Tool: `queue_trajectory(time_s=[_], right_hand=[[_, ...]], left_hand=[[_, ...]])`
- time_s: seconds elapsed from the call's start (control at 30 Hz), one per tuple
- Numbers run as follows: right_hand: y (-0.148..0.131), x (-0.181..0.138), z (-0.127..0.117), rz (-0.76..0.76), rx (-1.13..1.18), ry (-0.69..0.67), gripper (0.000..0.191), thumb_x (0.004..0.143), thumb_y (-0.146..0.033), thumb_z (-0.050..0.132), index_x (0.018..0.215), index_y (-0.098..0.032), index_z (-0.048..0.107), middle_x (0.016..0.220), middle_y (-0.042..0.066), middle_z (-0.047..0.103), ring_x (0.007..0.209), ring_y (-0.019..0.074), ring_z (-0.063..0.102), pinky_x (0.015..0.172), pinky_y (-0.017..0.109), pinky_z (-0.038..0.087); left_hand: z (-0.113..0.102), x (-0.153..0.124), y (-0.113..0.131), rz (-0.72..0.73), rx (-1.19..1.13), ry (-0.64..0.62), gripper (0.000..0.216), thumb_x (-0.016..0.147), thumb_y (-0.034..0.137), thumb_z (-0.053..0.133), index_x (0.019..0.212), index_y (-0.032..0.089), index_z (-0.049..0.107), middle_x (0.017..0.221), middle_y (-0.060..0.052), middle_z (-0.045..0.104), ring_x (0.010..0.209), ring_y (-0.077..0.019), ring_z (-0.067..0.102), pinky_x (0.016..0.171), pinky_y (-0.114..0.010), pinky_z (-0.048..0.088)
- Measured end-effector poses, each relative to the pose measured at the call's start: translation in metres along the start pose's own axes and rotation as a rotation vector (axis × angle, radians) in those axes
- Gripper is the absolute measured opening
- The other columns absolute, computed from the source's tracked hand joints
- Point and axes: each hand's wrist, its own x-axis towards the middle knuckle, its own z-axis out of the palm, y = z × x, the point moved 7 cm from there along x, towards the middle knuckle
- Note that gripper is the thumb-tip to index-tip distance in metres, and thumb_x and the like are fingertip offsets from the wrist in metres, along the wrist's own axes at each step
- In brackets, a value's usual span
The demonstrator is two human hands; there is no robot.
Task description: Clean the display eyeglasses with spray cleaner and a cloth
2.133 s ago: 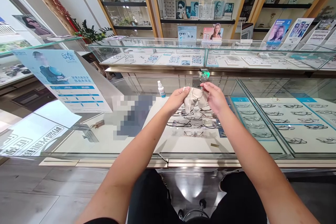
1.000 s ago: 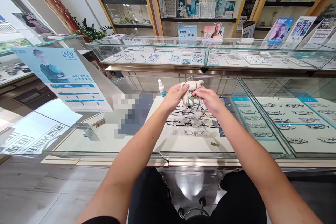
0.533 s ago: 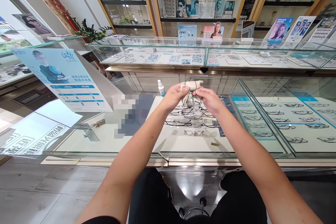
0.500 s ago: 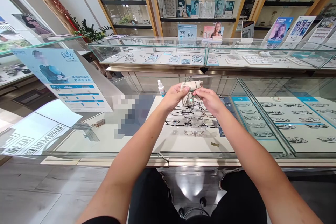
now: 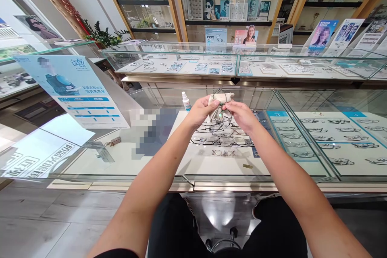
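Above the glass counter, both hands meet around a pair of thin dark-rimmed eyeglasses [image 5: 231, 116] and a pale cleaning cloth [image 5: 226, 98]. My left hand [image 5: 203, 109] is closed, its thumb pressing the cloth, which is folded over part of the eyeglasses. With pinched fingers, my right hand [image 5: 240, 112] grips the eyeglasses at the cloth's right side. One lens below the hands shows a small green reflection. The cloth and fingers hide much of the frame. Left of my left hand stands a white spray bottle [image 5: 186, 101].
Several eyeglass frames [image 5: 223, 153] lie in rows inside the glass case below my hands. A blue and white sign [image 5: 81, 92] stands on the left, near keys [image 5: 113, 142]. Another display counter [image 5: 181, 78] runs across behind.
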Motion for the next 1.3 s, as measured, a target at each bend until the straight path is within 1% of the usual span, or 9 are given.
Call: queue_trajectory(time_s=[0.3, 0.5, 0.6, 0.8, 0.9, 1.0, 1.13, 1.23, 1.3], right_hand=[[0.005, -0.001, 0.002, 0.023, -0.012, -0.011, 0.039, 0.069, -0.062, 0.096, 0.079, -0.025, 0.086, 0.095, 0.004, 0.079, 0.104, 0.0237, 0.064, 0.104, 0.039, 0.046], [0.004, -0.002, 0.005, -0.001, -0.049, -0.035, 0.039, 0.071, -0.063, 0.097, 0.078, -0.026, 0.086, 0.112, 0.005, 0.076, 0.123, 0.0276, 0.064, 0.115, 0.041, 0.044], [0.001, -0.002, 0.008, -0.017, -0.056, -0.056, 0.042, 0.071, -0.065, 0.097, 0.075, -0.026, 0.084, 0.118, 0.005, 0.075, 0.124, 0.0271, 0.064, 0.117, 0.041, 0.045], [0.004, -0.003, 0.011, -0.003, -0.065, -0.047, 0.039, 0.07, -0.061, 0.096, 0.073, -0.025, 0.082, 0.115, 0.004, 0.077, 0.123, 0.0282, 0.066, 0.122, 0.045, 0.042], [0.006, -0.002, 0.009, 0.008, -0.048, -0.021, 0.032, 0.072, -0.055, 0.092, 0.071, -0.025, 0.081, 0.102, 0.004, 0.079, 0.121, 0.0288, 0.067, 0.121, 0.045, 0.041], [0.006, -0.001, 0.005, 0.01, -0.018, 0.014, 0.026, 0.072, -0.049, 0.088, 0.068, -0.026, 0.079, 0.09, 0.003, 0.078, 0.112, 0.0274, 0.068, 0.117, 0.044, 0.044], [0.002, 0.001, 0.003, 0.009, 0.026, 0.026, 0.021, 0.068, -0.043, 0.085, 0.064, -0.025, 0.076, 0.088, 0.002, 0.076, 0.102, 0.0239, 0.065, 0.108, 0.04, 0.047], [-0.001, 0.001, 0.003, 0.029, 0.041, 0.008, 0.021, 0.067, -0.043, 0.084, 0.064, -0.024, 0.075, 0.084, 0.002, 0.071, 0.098, 0.0228, 0.063, 0.103, 0.038, 0.049], [-0.003, 0.0, 0.005, 0.03, 0.036, -0.012, 0.022, 0.068, -0.043, 0.084, 0.066, -0.024, 0.075, 0.085, 0.002, 0.07, 0.099, 0.0226, 0.063, 0.102, 0.038, 0.048]], left_hand=[[0.0, 0.0, 0.002, 0.013, 0.027, 0.085, 0.056, 0.072, 0.056, 0.103, 0.104, 0.015, 0.084, 0.081, -0.004, 0.078, 0.074, -0.0152, 0.066, 0.068, -0.027, 0.049], [0.002, -0.003, 0.0, -0.014, -0.033, 0.12, 0.053, 0.068, 0.05, 0.107, 0.096, 0.017, 0.077, 0.076, -0.001, 0.074, 0.069, -0.0119, 0.065, 0.068, -0.025, 0.051], [0.002, -0.003, -0.002, -0.026, -0.044, 0.142, 0.056, 0.067, 0.05, 0.107, 0.097, 0.017, 0.074, 0.078, 0.0, 0.074, 0.066, -0.0102, 0.063, 0.065, -0.024, 0.05], [0.005, -0.004, -0.002, 0.015, 0.005, 0.187, 0.059, 0.068, 0.059, 0.105, 0.09, 0.019, 0.068, 0.07, 0.003, 0.067, 0.059, -0.008, 0.054, 0.057, -0.023, 0.043], [0.008, -0.005, 0.001, 0.026, 0.034, 0.164, 0.058, 0.072, 0.062, 0.101, 0.09, 0.019, 0.067, 0.067, 0.003, 0.066, 0.058, -0.0094, 0.055, 0.057, -0.024, 0.042], [0.008, -0.005, 0.002, 0.032, 0.056, 0.113, 0.058, 0.076, 0.067, 0.098, 0.093, 0.018, 0.071, 0.072, 0.0, 0.07, 0.062, -0.0125, 0.06, 0.059, -0.026, 0.046], [0.003, -0.002, 0.003, 0.04, 0.05, 0.026, 0.059, 0.081, 0.07, 0.094, 0.099, 0.016, 0.078, 0.084, -0.005, 0.078, 0.073, -0.0162, 0.068, 0.067, -0.027, 0.051], [0.002, 0.0, 0.003, 0.043, 0.046, -0.045, 0.058, 0.085, 0.07, 0.09, 0.103, 0.016, 0.081, 0.086, -0.006, 0.079, 0.071, -0.0169, 0.068, 0.067, -0.028, 0.052], [0.001, 0.0, 0.002, 0.05, 0.045, -0.046, 0.056, 0.086, 0.07, 0.089, 0.103, 0.017, 0.081, 0.084, -0.006, 0.079, 0.069, -0.0165, 0.067, 0.065, -0.028, 0.051]])
